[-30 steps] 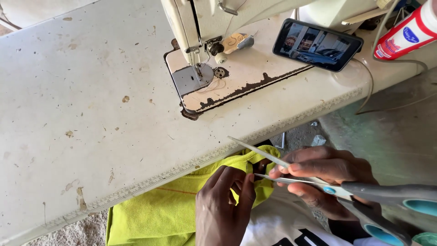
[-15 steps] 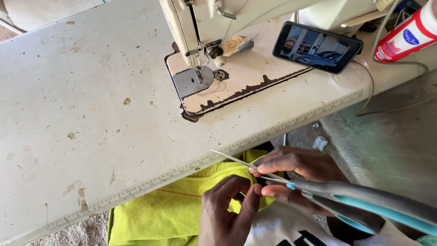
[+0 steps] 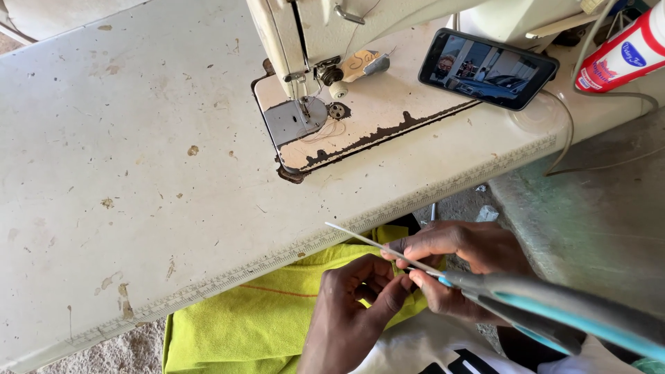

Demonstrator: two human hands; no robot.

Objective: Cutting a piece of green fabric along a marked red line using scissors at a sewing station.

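1. Head view, the hands: the right hand (image 3: 465, 266) is closed around a pair of scissors (image 3: 547, 312) with grey and turquoise handles, its fingers curled over the near end of the blades (image 3: 367, 242). The thin blades point up and left towards the table edge
2. Head view, the left hand (image 3: 353, 305) sits just below and left of the right one, with its fingertips pinched together beside the blades. What they pinch is too small to tell
3. Head view, the cloth: yellow-green fabric (image 3: 263, 318) lies on the lap under both hands and partly tucks beneath the edge of the worn white table (image 3: 125, 173)
4. Head view, on the table: the sewing machine (image 3: 312, 48) stands at the top with its metal needle plate (image 3: 294, 119) bare. A dark phone (image 3: 487, 68) with a lit screen lies to its right, and a red and white bottle (image 3: 623, 52) lies in the far right corner
5. Against the frame half a second earlier: the blades keep their up-left slant, the hands sit in the same spot close together below the table edge, and the scissor handles appear to hang lower at the right. Machine, phone and bottle have not moved
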